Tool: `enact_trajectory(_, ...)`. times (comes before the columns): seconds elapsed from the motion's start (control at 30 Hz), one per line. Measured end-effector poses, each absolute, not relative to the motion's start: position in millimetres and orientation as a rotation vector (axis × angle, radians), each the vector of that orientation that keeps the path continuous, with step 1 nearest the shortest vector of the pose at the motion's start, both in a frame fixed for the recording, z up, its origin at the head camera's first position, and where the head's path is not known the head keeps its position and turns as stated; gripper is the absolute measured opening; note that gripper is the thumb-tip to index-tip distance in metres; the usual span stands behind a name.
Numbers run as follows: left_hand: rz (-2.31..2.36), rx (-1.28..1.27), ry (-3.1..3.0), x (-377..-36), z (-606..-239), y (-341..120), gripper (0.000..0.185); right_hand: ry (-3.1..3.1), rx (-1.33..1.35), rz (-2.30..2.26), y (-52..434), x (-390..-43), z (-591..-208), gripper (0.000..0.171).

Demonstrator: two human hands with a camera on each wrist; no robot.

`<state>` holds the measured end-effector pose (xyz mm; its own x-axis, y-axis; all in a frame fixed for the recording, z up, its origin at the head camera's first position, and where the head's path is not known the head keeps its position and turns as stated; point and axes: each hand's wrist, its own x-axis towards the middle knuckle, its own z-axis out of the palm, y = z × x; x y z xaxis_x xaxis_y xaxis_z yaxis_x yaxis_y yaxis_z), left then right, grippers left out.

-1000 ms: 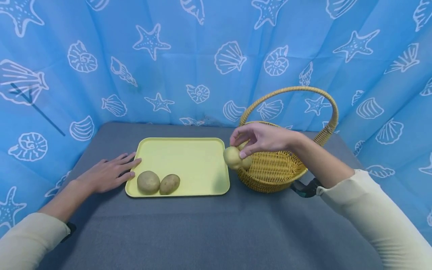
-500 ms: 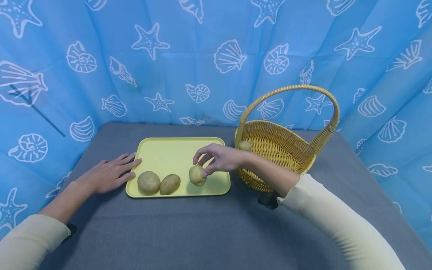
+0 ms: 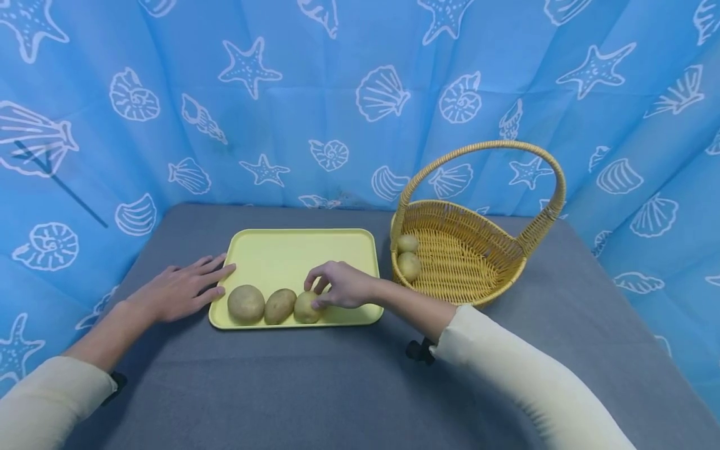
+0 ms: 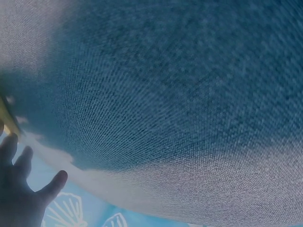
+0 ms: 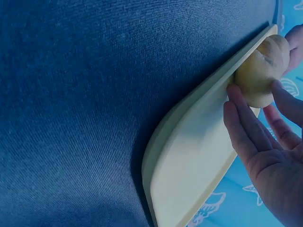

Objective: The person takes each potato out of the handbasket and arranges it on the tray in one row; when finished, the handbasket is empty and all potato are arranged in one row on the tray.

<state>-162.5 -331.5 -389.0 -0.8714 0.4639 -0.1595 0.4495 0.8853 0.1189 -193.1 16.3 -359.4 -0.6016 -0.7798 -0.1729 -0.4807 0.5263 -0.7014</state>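
Now, right hand (image 3: 340, 289): grip pinching third potato (image 3: 305, 307) on yellow tray (image 3: 315, 253).
Left hand (image 3: 181, 289): grip spread flat on surface (image 3: 337, 387), touching tray's left edge.

The back half of the yellow tray (image 3: 292, 250) lies bare — open room above it. Its front edge is crowded: three potatoes (image 3: 246, 304) sit in a row, touching, with the right hand (image 3: 340, 286) on the rightmost one. The left hand (image 3: 180, 289) lies flat at the tray's left rim. To the right, the wicker basket (image 3: 478, 275) and its tall arched handle (image 3: 489, 147) block that side — grey cloth in front stays open.
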Motion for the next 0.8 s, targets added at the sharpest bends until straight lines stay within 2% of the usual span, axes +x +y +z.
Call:
enact_trajectory(0.27,0.115,0.697,2.866,-162,-388,-331,0.06,2.272,-1.066,-0.868,19,-195,-357,0.022)
enact_trajectory(0.47,0.106,0.715,2.87,-163,-388,-330,0.06,2.19,-1.142,-0.792,28,-198,-350,0.038)
enact_trajectory(0.6,0.105,0.716,2.872,-162,-389,-331,0.06,2.117,-1.153,-0.782,40,-195,-338,0.045)
enact_trajectory(0.8,0.092,0.711,2.87,-163,-390,-331,0.06,2.066,-1.193,-0.768,72,-192,-305,0.045)
